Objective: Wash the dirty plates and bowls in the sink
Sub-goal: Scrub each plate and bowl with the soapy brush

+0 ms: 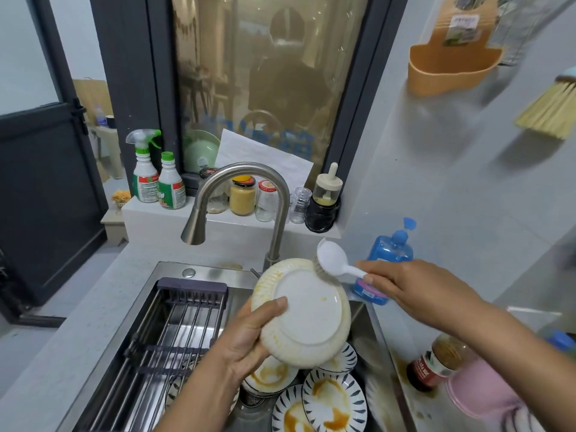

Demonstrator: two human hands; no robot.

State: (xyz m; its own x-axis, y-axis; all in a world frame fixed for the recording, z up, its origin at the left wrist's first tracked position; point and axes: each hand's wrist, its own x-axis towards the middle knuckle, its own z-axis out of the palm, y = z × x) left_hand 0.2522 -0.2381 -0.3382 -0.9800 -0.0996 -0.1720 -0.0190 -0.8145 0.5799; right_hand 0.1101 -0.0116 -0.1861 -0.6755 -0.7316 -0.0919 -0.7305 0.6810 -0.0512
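The left hand [249,338] holds a cream plate [308,316] tilted over the sink [174,269], underside toward the camera. Its grip is clamped on the rim at 8 o'clock, thumb across the base. The right hand [414,288] has its grip closed round the handle of a white brush [333,257], whose bristles touch the plate's rim at 1 o'clock. At 6 o'clock below, striped plates [333,400] smeared with brown sauce lie in the sink. A rack [174,332] spans it at 9 o'clock.
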